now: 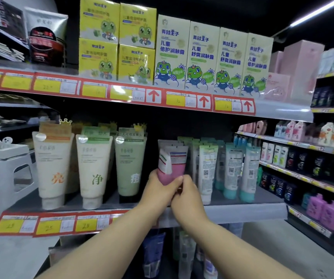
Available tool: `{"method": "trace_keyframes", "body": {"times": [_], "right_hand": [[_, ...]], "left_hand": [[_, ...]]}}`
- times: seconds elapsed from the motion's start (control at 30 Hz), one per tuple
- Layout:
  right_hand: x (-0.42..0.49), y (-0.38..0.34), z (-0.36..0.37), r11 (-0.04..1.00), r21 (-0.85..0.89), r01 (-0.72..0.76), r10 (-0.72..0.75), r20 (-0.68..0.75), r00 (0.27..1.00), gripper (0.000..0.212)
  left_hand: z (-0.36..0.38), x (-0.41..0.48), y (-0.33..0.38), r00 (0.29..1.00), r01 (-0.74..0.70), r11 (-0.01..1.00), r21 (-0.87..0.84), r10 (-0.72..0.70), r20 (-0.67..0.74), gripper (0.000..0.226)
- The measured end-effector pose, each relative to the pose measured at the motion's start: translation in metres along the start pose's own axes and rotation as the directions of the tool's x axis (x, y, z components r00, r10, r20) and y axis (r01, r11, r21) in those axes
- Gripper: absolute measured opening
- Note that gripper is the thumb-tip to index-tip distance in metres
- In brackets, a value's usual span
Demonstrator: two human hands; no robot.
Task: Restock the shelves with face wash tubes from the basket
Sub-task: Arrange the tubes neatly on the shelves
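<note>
Head view: left hand (160,186) and right hand (187,198) together grip a pink tube (177,169). It is right of the green tube (129,166).

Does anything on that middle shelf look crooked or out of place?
Mildly. The front pink tube, held by the left hand and right hand, leans left while the rear pink tube stands upright. The teal-capped tubes beside it face backwards, barcodes outward.

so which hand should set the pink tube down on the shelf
Left, probably. The left hand wraps the body of the pink tube from the side, while the right hand only grips its lower end.
</note>
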State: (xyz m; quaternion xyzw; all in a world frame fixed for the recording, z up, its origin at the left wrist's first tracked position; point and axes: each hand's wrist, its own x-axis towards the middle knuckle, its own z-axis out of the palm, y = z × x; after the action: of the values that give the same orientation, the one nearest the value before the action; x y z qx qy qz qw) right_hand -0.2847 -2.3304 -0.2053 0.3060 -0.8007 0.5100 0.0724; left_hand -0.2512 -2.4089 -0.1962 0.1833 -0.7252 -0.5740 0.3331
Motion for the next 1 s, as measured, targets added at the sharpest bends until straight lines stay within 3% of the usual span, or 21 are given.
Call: {"method": "trace_keyframes", "body": {"times": [0.13,0.23,0.33,0.43,0.5,0.57,0.63,0.7,0.8,0.9,1.0], "right_hand": [[0.014,-0.004,0.001,0.984,0.146,-0.105,0.103,0.024,0.994,0.022],[0.025,-0.006,0.005,0.965,0.191,-0.182,0.173,0.064,0.983,0.046],[0.036,-0.006,0.009,0.948,0.197,-0.252,0.246,0.051,0.968,0.049],[0.044,-0.007,0.015,0.904,0.258,-0.341,0.332,0.079,0.940,0.051],[0.043,-0.007,0.020,0.929,0.187,-0.320,0.308,0.092,0.947,0.067],[0.041,-0.005,0.023,0.949,0.102,-0.297,0.288,0.091,0.953,0.073],[0.039,-0.006,0.021,0.945,0.108,-0.309,0.304,0.063,0.951,0.055],[0.039,-0.003,0.021,0.947,0.115,-0.299,0.298,0.027,0.954,0.034],[0.038,-0.001,0.019,0.967,0.050,-0.248,0.248,0.017,0.969,0.041],[0.034,-0.004,0.016,0.974,0.024,-0.226,0.225,0.061,0.973,0.049],[0.029,-0.007,0.018,0.971,0.063,-0.230,0.223,0.097,0.970,0.051]], "left_hand": [[0.003,0.007,0.001,0.997,0.051,0.998,0.036,-0.049,-0.057,0.070],[0.002,0.010,0.003,0.999,0.042,0.997,0.065,-0.040,-0.032,0.034],[0.000,0.010,0.003,1.000,0.011,1.000,0.010,-0.011,-0.020,0.007],[-0.002,0.012,0.002,0.999,0.028,0.998,-0.052,-0.026,0.037,0.016],[-0.005,0.013,0.003,0.995,0.065,0.994,-0.090,-0.057,0.083,0.012],[-0.005,0.016,0.002,0.990,0.084,0.992,-0.097,-0.072,0.124,0.027],[-0.002,0.018,0.000,0.992,0.089,0.990,-0.108,-0.079,0.100,0.050],[-0.002,0.017,0.001,0.995,0.087,0.990,-0.111,-0.082,0.053,0.053],[-0.003,0.016,0.002,0.992,0.095,0.991,-0.096,-0.085,0.094,0.051],[-0.005,0.020,-0.003,0.989,0.063,0.991,-0.116,-0.047,0.143,0.077],[-0.007,0.021,-0.007,0.984,0.050,0.989,-0.138,-0.025,0.178,0.078]]}}
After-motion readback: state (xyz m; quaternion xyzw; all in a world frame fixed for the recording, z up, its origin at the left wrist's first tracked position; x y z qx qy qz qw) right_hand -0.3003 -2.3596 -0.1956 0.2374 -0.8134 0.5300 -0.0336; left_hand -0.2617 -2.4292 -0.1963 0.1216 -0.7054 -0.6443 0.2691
